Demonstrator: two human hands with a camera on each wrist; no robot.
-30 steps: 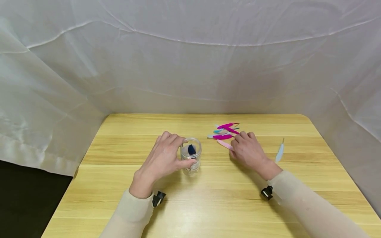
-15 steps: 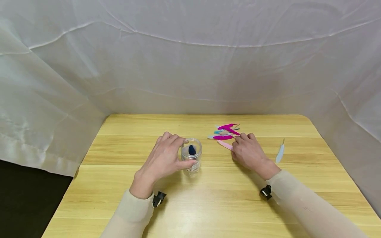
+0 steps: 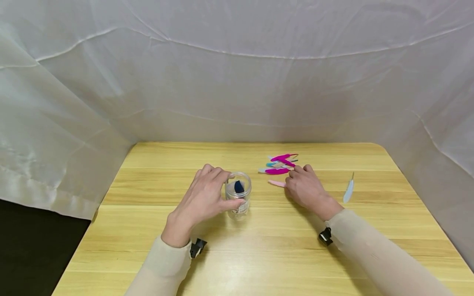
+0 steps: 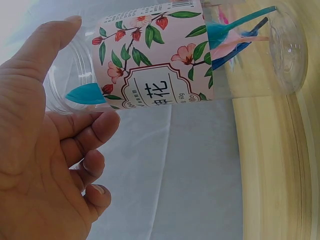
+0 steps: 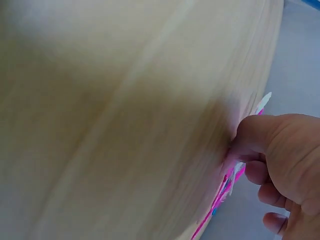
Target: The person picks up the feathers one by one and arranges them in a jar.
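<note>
Jar (image 3: 238, 195) stands upright on desk (image 3: 259, 255), mid-left, w/ left hand (image 3: 201, 201) wrapped round it, grip grasping the clear wall. Flowered label (image 4: 152, 55) shows in wrist view; teal, pink & blue feathers (image 4: 235, 37) inside. Right hand (image 3: 305, 188) lies on desk w/ fingers curled, thumb pressing pale pink feather (image 3: 277, 183) flat, grip closed on it. Feather pile (image 3: 280, 163) just beyond fingertips. White feather (image 3: 348, 190) lies apart, to the right.
</note>
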